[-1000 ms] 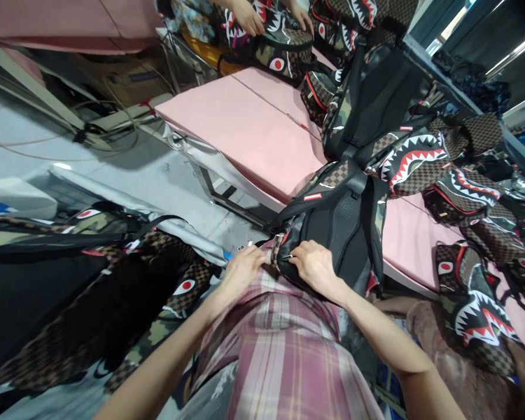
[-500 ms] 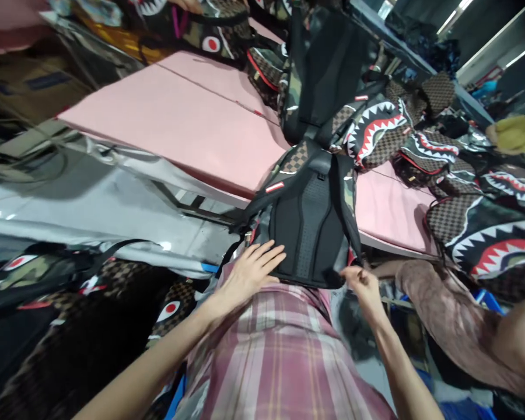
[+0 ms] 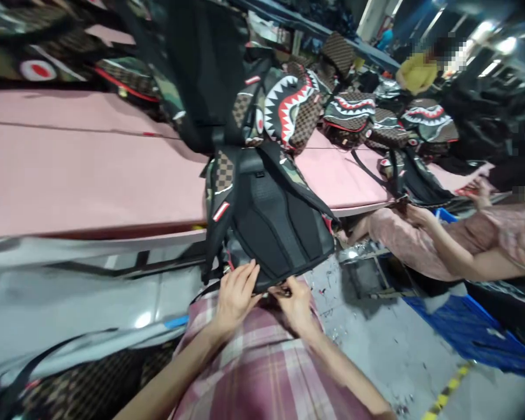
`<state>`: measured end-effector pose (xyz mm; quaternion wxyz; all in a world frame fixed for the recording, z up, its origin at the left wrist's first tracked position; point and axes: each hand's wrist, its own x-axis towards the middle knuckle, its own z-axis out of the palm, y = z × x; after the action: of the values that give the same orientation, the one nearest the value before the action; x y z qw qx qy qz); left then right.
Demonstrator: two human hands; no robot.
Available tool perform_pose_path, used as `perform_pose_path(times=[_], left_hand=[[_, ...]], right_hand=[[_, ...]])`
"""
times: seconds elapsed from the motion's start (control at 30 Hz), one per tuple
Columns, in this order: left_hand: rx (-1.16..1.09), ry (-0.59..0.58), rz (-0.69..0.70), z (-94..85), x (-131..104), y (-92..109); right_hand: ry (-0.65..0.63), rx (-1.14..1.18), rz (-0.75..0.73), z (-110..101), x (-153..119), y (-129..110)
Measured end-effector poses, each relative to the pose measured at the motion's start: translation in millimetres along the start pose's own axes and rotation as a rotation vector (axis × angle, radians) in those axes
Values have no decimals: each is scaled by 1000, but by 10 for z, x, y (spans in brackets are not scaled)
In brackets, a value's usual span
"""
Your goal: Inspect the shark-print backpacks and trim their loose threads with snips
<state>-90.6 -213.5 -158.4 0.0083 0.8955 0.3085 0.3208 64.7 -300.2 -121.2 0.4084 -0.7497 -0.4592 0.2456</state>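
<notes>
Backpack (image 3: 266, 216) — likely light, soft; best held by its bottom edge (image 3: 304, 270), where left hand (image 3: 236, 294) and right hand (image 3: 296, 303) pinch.

A long table (image 3: 79, 163) is topped in pink. Below its near edge, a pale grey floor (image 3: 363, 350) is strewn with small dark scraps (image 3: 401, 403) and marked with yellow-and-black tape (image 3: 446, 392). Beyond its far edge, dimness is broken by bright overhead lamps (image 3: 507, 45).
</notes>
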Motion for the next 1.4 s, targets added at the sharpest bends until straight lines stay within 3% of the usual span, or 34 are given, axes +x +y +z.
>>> perform_pose_path(times=[0.1,0.17,0.3,0.43,0.53,0.63,0.73,0.83,0.97,1.07,1.17,1.3,1.33,1.4], left_hand=[[-56,38,-10,100,59,89],[-75,52,14,126,66,76],[-29,23,61,102,78,24],[52,3,127,14,27,-93],[88,-52,113,-139,-103,-250],[64,-140,107,-342,-159,-352],[-76,-160,46,-460,29,-336],[-126,-161,-83,-383,407,-263],[-102,-386,-123,-117,843,-215],[-143,-517,-199,-41,994,-168],[-402,-581,-231,-181,1042,-45],[-1029,-842,-174,-473,948,-26],[-1043,-804,-216,-495,895,-83],[-795,-539,-382,-443,771,-233]], right_hand=[[-9,-208,-181,240,-27,-4],[-16,-231,-262,356,-23,19],[63,60,-250,407,-3,38],[143,365,-26,108,35,117],[325,415,245,-312,119,308],[384,425,320,-647,215,537],[357,559,367,-759,307,692],[340,732,405,-741,417,743],[270,768,417,-680,539,745],[258,765,427,-645,569,755],[256,777,436,-647,581,765],[215,775,442,-695,627,773],[212,762,441,-705,643,777],[225,722,427,-716,676,783]])
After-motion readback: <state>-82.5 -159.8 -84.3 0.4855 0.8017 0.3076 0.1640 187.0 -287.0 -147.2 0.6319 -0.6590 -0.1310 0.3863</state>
